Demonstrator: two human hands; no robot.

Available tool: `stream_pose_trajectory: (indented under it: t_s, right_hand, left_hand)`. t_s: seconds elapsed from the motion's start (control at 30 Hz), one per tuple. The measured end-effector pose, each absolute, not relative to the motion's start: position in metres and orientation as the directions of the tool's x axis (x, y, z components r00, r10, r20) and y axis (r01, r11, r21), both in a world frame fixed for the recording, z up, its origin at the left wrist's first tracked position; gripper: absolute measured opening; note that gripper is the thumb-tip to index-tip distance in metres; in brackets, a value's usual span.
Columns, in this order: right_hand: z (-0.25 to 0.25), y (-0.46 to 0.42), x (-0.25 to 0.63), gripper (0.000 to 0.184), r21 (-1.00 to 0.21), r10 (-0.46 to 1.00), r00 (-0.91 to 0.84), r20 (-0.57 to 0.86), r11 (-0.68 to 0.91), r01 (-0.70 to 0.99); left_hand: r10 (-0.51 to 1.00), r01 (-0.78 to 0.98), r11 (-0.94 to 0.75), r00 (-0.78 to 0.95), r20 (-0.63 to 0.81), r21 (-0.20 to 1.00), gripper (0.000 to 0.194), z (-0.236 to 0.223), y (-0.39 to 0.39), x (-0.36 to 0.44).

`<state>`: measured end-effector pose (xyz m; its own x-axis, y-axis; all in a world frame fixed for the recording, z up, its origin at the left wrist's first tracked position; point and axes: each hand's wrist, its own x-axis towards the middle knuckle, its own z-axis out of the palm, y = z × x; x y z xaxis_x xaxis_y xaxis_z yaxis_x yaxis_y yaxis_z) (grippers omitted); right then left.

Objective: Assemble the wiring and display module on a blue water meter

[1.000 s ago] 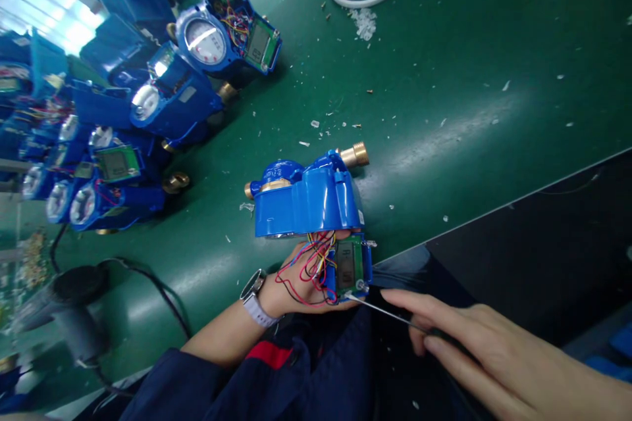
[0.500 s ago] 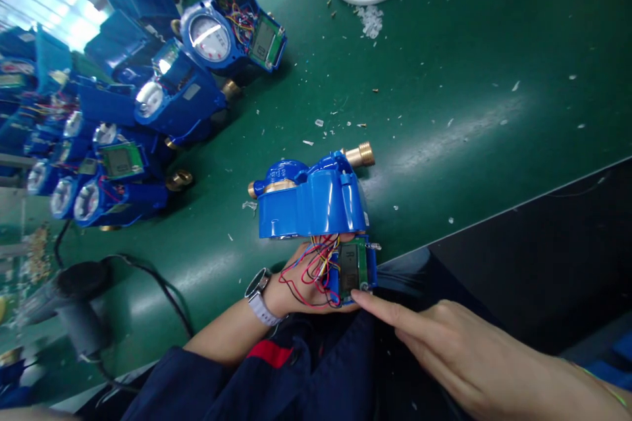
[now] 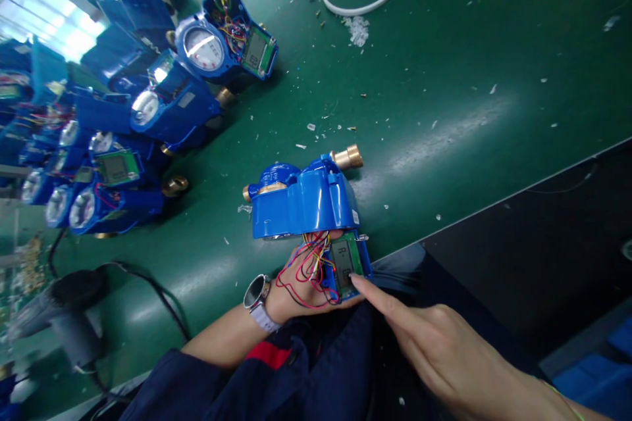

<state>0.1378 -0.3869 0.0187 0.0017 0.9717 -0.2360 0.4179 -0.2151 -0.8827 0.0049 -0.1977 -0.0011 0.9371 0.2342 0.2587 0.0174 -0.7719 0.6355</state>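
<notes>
A blue water meter (image 3: 296, 207) with brass threaded ends lies on its side at the front edge of the green table. Coloured wires (image 3: 306, 273) run from it to an LCD display board (image 3: 340, 256) in a blue frame. My left hand (image 3: 291, 293), wearing a watch, is closed under and around this board and holds it face up; most of its fingers are hidden. My right hand (image 3: 434, 335) holds nothing. Its index finger is stretched out, the tip at the lower right part of the screen, while the other fingers are curled. Characters show on the screen.
Several more blue water meters (image 3: 202, 46) with displays and wires stand at the left. A dark grey heat gun (image 3: 76, 316) with a black cord lies at the lower left. A white cable (image 3: 348, 12) loops at the top beside plastic scraps (image 3: 358, 31). Small debris dots the table.
My right index fingertip has moved from the board's lower edge up onto the screen. The characters on the display are clearer, and a small red light shows by the wires. The view has shifted slightly.
</notes>
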Motion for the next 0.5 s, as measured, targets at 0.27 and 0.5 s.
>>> stream_pose_trajectory:
  t_s: [0.27, 0.5]
  right_hand:
    - [0.021, -0.404, 0.149, 0.035, -0.829, 0.846, 0.176, -0.503, -0.415, -0.375]
    - [0.012, -0.429, 0.174, 0.030, -0.881, 0.858, 0.247, -0.450, -0.472, 0.038]
  left_hand:
    - [0.195, -0.051, -0.823, 0.910, 0.366, 0.565, 0.081, -0.005, -0.194, 0.008]
    - [0.137, -0.129, -0.746, 0.931, 0.339, 0.653, 0.086, -0.012, -0.188, 0.005]
